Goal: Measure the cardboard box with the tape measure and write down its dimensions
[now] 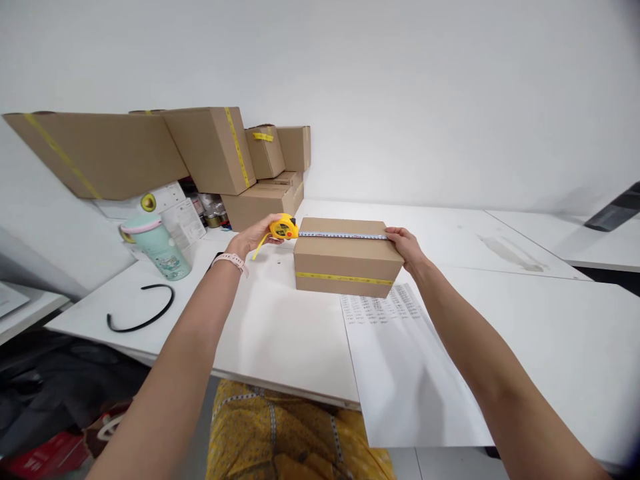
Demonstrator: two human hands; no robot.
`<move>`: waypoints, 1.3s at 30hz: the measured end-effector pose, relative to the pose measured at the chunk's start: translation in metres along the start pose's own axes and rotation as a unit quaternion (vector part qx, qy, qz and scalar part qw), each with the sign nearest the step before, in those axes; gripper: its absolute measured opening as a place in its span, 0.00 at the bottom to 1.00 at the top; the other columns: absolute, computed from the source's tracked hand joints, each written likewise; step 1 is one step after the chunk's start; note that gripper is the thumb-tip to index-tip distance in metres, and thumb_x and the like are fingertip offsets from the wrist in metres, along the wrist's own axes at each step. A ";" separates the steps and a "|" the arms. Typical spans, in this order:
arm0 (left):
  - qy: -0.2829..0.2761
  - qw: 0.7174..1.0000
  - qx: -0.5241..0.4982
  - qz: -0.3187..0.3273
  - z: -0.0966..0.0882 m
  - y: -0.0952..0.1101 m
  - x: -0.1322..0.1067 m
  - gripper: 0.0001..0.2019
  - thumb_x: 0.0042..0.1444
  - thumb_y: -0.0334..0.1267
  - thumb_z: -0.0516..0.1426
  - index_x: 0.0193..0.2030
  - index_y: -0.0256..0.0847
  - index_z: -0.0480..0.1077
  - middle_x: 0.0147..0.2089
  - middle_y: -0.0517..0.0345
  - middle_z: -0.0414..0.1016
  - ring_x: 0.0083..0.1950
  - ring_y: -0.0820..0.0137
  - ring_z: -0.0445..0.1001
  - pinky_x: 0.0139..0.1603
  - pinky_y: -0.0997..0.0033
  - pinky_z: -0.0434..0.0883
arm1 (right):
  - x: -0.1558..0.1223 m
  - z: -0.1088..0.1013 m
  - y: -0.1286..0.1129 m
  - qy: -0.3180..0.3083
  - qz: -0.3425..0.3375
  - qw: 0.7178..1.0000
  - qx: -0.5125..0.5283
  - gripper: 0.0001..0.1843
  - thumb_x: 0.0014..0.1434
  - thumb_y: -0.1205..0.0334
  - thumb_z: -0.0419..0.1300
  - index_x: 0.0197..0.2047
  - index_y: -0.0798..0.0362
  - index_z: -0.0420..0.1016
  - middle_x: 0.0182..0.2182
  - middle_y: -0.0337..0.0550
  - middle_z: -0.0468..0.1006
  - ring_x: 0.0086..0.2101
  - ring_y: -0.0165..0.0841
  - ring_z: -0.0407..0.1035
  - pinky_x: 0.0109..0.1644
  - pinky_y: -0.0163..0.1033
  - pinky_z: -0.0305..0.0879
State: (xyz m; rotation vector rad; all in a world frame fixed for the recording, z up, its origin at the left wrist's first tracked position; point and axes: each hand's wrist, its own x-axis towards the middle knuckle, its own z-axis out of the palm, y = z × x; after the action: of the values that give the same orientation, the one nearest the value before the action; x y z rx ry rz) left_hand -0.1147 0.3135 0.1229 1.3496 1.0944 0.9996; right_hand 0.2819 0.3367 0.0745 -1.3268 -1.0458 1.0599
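Observation:
A brown cardboard box (345, 257) with yellow tape along its near side lies on the white table. Wrapped round the yellow case of a tape measure (283, 228), my left hand (257, 235) is at the box's left end; a yellow strap hangs from the case. The pale blade (340, 235) runs straight across the box's top to the right edge. There my right hand (404, 245) pinches the blade's end against the box, its fingers closed. Part of the right fingers is hidden behind the box corner.
Taped cartons (205, 147) are stacked at the back left. A mint tumbler (160, 247) and a black headband (145, 325) are on the table's left. A printed sheet (400, 373) lies in front of the box, overhanging the table's near edge. A dark object (615, 208) stands far right.

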 end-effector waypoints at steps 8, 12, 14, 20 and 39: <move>0.031 0.999 -0.012 0.010 -0.001 -0.006 0.019 0.28 0.49 0.57 0.62 0.51 0.39 0.75 0.44 0.48 0.83 0.44 0.59 0.80 0.36 0.68 0.75 | -0.001 0.000 0.001 0.006 -0.010 1.000 -0.013 0.14 0.46 0.62 0.64 0.39 0.50 0.72 0.33 0.41 0.76 0.31 0.32 0.69 0.32 0.37 0.67; 0.027 1.000 -0.007 0.005 -0.005 -0.011 0.022 0.29 0.49 0.57 0.62 0.51 0.38 0.74 0.43 0.47 0.82 0.41 0.60 0.80 0.35 0.67 0.75 | -0.001 0.001 0.000 0.020 -0.015 0.999 -0.028 0.14 0.47 0.62 0.64 0.40 0.50 0.72 0.35 0.41 0.77 0.31 0.32 0.70 0.33 0.37 0.67; 0.031 1.000 -0.002 0.006 -0.005 -0.013 0.023 0.29 0.49 0.58 0.61 0.51 0.37 0.74 0.42 0.47 0.82 0.40 0.61 0.80 0.35 0.67 0.75 | -0.002 0.001 0.002 0.036 -0.015 0.998 -0.041 0.14 0.48 0.62 0.64 0.40 0.50 0.71 0.35 0.42 0.77 0.31 0.32 0.70 0.32 0.37 0.67; 0.050 0.998 0.022 0.036 0.005 0.012 0.010 0.27 0.49 0.54 0.62 0.49 0.35 0.74 0.42 0.48 0.82 0.43 0.61 0.80 0.36 0.69 0.75 | -0.005 -0.008 0.000 0.097 -0.013 0.987 -0.125 0.15 0.51 0.55 0.68 0.25 0.50 0.67 0.25 0.41 0.72 0.29 0.33 0.65 0.32 0.38 0.62; -0.079 0.970 -0.228 -0.033 0.236 -0.019 -0.130 0.24 0.51 0.54 0.64 0.46 0.37 0.67 0.47 0.51 0.73 0.30 0.67 0.81 0.29 0.69 0.73 | 0.018 0.052 -0.058 -0.118 -0.132 0.918 -0.355 0.14 0.63 0.47 0.58 0.35 0.49 0.73 0.33 0.47 0.79 0.37 0.41 0.70 0.45 0.47 0.68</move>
State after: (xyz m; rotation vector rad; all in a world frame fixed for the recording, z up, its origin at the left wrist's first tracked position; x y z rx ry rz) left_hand 0.0846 0.1342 0.0909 0.9930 0.7275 1.0020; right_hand 0.2349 0.3668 0.1314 -1.5747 -1.8525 0.6549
